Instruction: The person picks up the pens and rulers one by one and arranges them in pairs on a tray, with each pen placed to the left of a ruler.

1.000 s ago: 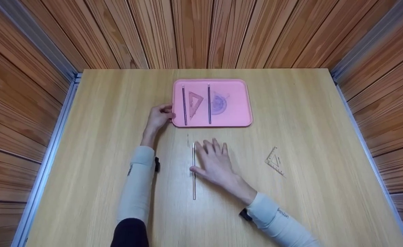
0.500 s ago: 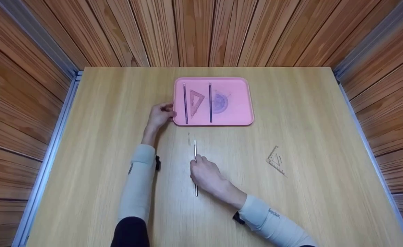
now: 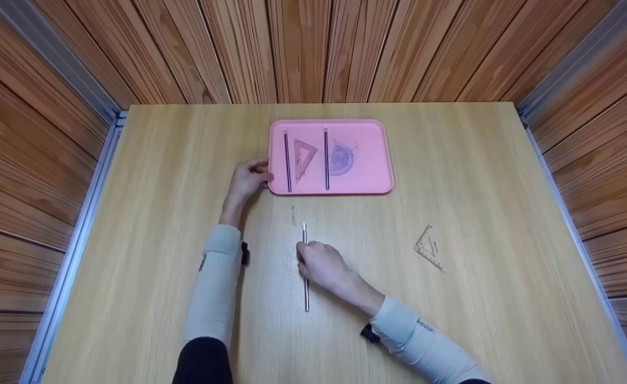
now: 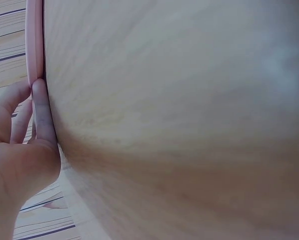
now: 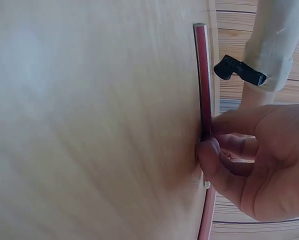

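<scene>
My right hand pinches a pencil near its middle, between thumb and fingers. The pencil points toward and away from me, low over the table; its red and black stripes show on the pencil shaft in the right wrist view. At the pink tray, my left hand grips the left rim, and the left wrist view has its thumb and fingers on either side of the tray's edge. Two dark pencils, a left one and a right one, lie on the tray.
A pink-looking set square lies between the tray's pencils, and a bluish protractor lies right of them. On the table to the right is a clear set square. Wood-panelled walls surround the table.
My right hand was spread out over the pencil and its fingers have since curled round it. The pencil has shifted slightly toward me over the last half second. My left hand stays at the tray.
</scene>
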{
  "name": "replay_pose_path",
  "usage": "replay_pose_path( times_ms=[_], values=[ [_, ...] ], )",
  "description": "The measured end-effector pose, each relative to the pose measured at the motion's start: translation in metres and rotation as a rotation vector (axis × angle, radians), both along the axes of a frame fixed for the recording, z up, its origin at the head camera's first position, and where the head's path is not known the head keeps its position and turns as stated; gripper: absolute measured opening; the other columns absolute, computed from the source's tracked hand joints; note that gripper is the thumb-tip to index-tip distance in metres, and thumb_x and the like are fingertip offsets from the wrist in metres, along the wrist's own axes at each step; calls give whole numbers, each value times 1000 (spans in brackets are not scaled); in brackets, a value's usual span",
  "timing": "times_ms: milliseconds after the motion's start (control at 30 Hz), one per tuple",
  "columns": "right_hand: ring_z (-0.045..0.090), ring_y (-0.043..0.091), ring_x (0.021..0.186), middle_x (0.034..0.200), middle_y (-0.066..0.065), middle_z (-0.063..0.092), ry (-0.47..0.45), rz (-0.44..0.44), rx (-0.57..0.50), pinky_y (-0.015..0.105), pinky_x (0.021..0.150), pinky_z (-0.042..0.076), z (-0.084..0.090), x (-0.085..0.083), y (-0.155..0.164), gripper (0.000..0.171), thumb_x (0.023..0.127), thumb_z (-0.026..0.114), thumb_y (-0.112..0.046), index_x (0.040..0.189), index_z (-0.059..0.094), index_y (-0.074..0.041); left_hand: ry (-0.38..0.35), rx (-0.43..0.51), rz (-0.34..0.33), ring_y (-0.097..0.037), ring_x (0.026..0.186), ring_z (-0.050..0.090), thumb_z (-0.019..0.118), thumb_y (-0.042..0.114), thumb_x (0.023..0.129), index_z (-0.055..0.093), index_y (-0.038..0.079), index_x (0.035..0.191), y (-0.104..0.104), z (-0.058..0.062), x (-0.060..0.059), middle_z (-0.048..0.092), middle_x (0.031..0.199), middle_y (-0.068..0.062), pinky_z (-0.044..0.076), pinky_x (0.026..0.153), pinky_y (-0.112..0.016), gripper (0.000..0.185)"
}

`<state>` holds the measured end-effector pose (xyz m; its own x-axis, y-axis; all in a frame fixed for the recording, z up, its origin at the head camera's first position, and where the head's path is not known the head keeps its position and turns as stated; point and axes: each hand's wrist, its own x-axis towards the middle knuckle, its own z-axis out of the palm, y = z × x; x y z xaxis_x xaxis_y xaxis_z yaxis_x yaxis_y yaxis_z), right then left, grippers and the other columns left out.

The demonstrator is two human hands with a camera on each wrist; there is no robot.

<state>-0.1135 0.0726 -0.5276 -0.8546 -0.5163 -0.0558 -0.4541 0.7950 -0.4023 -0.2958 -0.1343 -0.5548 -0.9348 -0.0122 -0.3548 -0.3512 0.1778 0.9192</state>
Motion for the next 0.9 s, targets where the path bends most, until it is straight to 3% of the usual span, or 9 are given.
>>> replay_pose_path(
  times_ms=[333, 567, 900],
  values=[
    [58, 16, 62, 70, 3, 62, -33, -14, -85, 29, 52, 47, -7, -3, 1, 7, 76, 66, -4, 79, 62, -10, 3, -11, 3, -18, 88, 63, 67, 2, 89, 62, 11, 134, 0, -2, 0, 63, 108, -10, 59, 74, -25, 46],
    [56, 13, 64, 74, 1, 62, -64, -42, -115, 24, 55, 46, -8, -6, 4, 7, 80, 67, -7, 85, 64, -9, 6, -33, 15, -17, 84, 64, 69, 0, 87, 63, 11, 133, 1, -4, -3, 65, 105, -10, 59, 69, -23, 47],
    [60, 13, 68, 78, 3, 65, -84, -55, -143, 23, 59, 50, -5, -10, 6, 9, 81, 67, -7, 90, 65, -7, -28, -30, 7, -19, 90, 63, 69, 2, 88, 62, 14, 134, 0, 0, -2, 64, 109, -9, 59, 74, -26, 48]
  ],
)
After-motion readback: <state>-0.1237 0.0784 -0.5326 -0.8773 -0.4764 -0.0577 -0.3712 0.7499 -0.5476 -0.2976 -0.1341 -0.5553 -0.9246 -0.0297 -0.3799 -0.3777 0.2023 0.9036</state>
